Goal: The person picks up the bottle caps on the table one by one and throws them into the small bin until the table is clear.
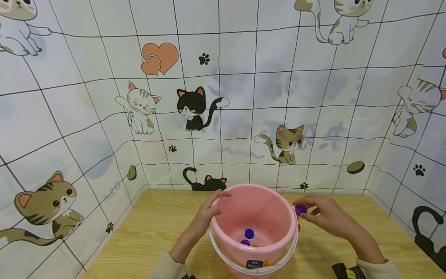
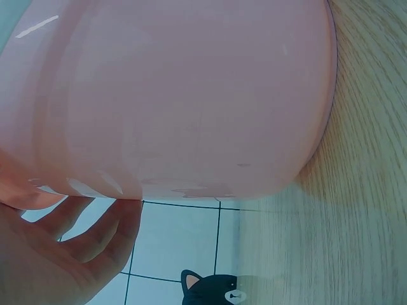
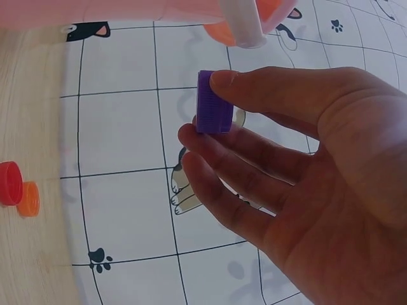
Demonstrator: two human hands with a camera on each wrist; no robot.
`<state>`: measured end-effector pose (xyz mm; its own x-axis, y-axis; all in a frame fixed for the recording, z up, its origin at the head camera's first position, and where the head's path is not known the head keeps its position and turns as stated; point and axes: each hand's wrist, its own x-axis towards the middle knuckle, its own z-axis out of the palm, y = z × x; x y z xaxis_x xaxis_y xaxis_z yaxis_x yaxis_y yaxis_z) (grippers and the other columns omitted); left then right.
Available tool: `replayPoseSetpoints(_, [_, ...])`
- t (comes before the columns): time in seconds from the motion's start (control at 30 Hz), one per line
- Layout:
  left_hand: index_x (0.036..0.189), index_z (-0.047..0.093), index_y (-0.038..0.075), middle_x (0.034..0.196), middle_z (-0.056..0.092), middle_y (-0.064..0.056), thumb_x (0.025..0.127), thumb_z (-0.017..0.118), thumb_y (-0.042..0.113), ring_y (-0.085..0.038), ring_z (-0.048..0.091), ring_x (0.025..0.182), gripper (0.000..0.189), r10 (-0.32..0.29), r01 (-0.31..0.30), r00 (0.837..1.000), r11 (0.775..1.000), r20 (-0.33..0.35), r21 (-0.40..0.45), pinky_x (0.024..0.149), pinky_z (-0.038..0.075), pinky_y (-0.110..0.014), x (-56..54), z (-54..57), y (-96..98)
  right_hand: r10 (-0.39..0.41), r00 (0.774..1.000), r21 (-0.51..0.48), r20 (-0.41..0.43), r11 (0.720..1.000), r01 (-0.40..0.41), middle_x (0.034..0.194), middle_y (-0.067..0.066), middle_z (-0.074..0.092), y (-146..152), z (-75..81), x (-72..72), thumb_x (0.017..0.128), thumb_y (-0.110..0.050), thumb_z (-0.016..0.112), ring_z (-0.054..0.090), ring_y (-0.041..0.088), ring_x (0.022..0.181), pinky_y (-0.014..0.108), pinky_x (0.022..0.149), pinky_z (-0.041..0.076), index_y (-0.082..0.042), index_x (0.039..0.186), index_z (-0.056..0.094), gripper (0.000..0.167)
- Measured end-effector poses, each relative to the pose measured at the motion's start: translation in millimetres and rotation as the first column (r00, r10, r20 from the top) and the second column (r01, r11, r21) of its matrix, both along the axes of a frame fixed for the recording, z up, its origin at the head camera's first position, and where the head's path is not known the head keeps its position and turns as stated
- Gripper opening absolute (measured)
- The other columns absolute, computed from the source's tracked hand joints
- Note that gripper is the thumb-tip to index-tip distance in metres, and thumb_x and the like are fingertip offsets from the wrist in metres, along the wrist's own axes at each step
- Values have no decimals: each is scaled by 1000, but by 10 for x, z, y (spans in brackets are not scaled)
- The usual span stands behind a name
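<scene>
A pink bucket (image 1: pixel 226 248) stands on the wooden table with its white handle (image 1: pixel 223 257) hanging down in front. At its left rim my left hand (image 1: pixel 203 219) holds on, the fingers lying over the edge; the left wrist view shows fingers (image 2: pixel 117 235) against the bucket's side. Just outside the right rim, my right hand (image 1: pixel 331 217) pinches a purple bottle cap (image 3: pixel 215 105) between thumb and fingertips. Inside the bucket lie a blue cap (image 1: pixel 249 233), a purple cap (image 1: pixel 245 242) and a yellow-green piece, mostly hidden by the front wall.
A red cap (image 3: pixel 10 183) and an orange cap (image 3: pixel 28 199) lie on the table (image 1: pixel 146 232) to the right of the bucket, largely hidden in the head view. A cat-printed tiled sheet (image 1: pixel 237 97) rises behind and at both sides.
</scene>
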<state>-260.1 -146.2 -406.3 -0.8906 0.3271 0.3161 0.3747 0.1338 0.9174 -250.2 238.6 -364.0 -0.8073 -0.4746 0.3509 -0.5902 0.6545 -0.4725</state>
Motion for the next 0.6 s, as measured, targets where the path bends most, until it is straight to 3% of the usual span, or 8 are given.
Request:
replayPoseSetpoints(0.47, [138, 60, 19, 150, 50, -12, 86, 45, 14, -33, 64, 106, 55, -17, 17, 1000, 1000, 4, 5, 76, 58, -30, -8, 9, 6, 0, 998, -13, -70, 1000, -1, 114, 1, 74, 4, 90, 92, 93, -16, 75, 69, 4, 93, 24, 70, 59, -19, 119, 74, 26])
replayPoseSetpoints(0.6, [139, 60, 18, 151, 49, -12, 86, 44, 14, -34, 65, 105, 55, -18, 18, 1000, 1000, 4, 7, 78, 59, -34, -2, 9, 2, 10, 992, -17, -124, 1000, -13, 112, -1, 74, 3, 111, 118, 93, -13, 75, 68, 3, 92, 24, 70, 58, -17, 119, 74, 27])
